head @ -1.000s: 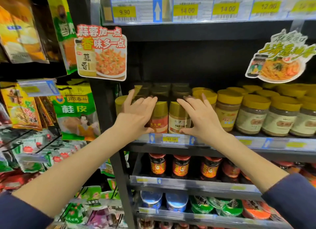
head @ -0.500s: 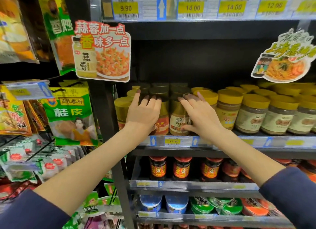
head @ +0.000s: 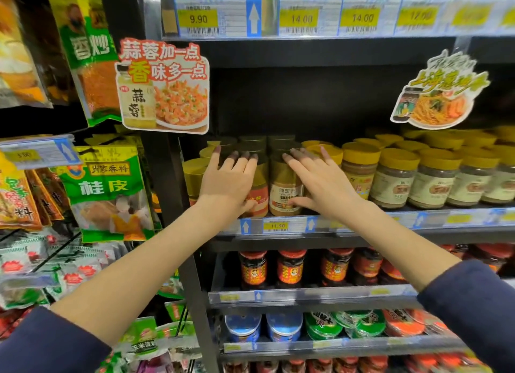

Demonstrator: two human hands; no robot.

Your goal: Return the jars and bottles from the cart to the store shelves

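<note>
Pressing against two gold-lidded jars at the near edge of the middle shelf (head: 390, 219), just above the 11.50 price tag (head: 276, 225). Covering the left jar (head: 259, 191) with the left hand (head: 227, 184), flat, with straight fingers laid over lid and shoulder; touching the right jar (head: 284, 188) with the right hand (head: 320, 183), likewise uncurled, with the thumb low on the label. Clasping nothing with either. Probably glass under smooth metallic screw lids: rigid, fairly heavy if full of paste, slick on the round sides, breakable if tipped off the edge. Best taken round the cylindrical body just below the lid, or nudged low on the label to avoid toppling. Standing just left of squat yellow-lidded jars (head: 395, 177), clear-walled with matte caps and pale grainy contents.
</note>
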